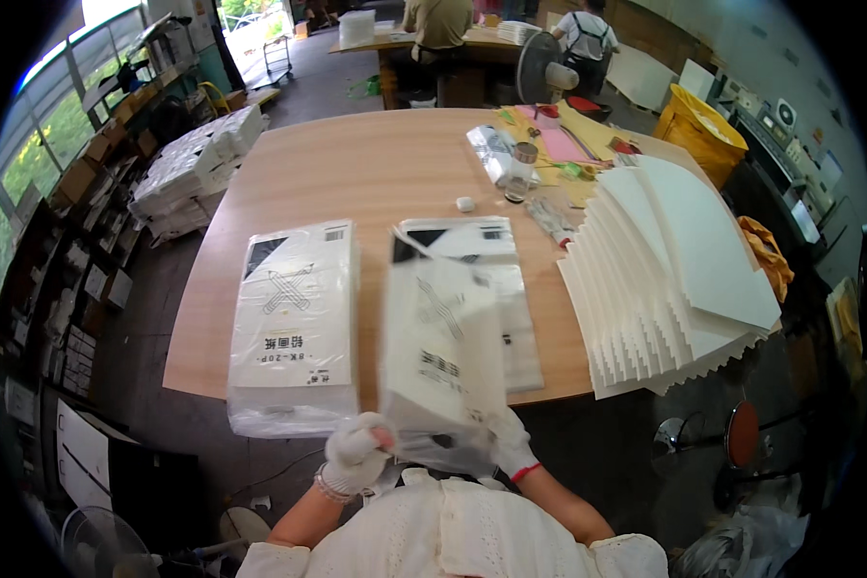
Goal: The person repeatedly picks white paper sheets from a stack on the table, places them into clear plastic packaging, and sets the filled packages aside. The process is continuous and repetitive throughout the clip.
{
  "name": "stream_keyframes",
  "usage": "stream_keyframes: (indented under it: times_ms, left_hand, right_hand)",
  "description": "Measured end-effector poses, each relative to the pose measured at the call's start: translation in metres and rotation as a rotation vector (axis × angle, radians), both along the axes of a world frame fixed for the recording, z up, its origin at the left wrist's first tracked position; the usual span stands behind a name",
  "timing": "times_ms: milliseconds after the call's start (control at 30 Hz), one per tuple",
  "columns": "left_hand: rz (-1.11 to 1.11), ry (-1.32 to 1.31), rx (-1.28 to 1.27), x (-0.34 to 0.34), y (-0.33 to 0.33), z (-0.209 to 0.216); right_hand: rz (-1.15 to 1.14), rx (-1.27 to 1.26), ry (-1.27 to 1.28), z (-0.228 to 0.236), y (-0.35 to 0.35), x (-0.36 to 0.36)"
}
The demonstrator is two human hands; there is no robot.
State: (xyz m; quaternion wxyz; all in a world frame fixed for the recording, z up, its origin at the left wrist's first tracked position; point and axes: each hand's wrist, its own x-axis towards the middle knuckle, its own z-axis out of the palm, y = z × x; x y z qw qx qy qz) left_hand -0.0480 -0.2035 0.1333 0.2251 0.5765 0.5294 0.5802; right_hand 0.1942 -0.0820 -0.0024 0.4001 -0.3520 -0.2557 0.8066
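Observation:
Both my hands wear white gloves. A clear plastic bag of white drawing paper point(443, 371), printed with a pencil design, is tilted and slightly blurred at the table's near edge. My left hand point(358, 451) is closed at the lower left corner of its loose plastic end. At its lower right side, my right hand point(511, 448) grips the plastic, its fingers partly hidden by the bag. Flat printed plastic bags point(522, 318) lie beneath and beyond it. Left of it sits a neat pile of filled bags point(296, 308), its near end overhanging the edge.
Fanned stacks of white paper sheets point(669, 260) cover the table's right side. Beyond them are a glass jar point(521, 173), a plastic-wrapped bundle point(491, 154) and a small white block point(465, 204). A red stool point(742, 433) stands at right; people work at a far table point(385, 43).

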Motion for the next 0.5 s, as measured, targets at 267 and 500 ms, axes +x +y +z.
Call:
stream_keyframes:
  times_ms: [267,500]
  left_hand:
    - [0.742,-0.697,0.276,-0.152,-0.030,-0.043]
    - [1.213,-1.076,0.029,-0.185,-0.103,-0.146]
  right_hand:
    - [0.734,0.309,0.042,0.065,0.002,-0.168]
    - [1.034,0.462,-0.446,0.064,-0.025,-0.163]
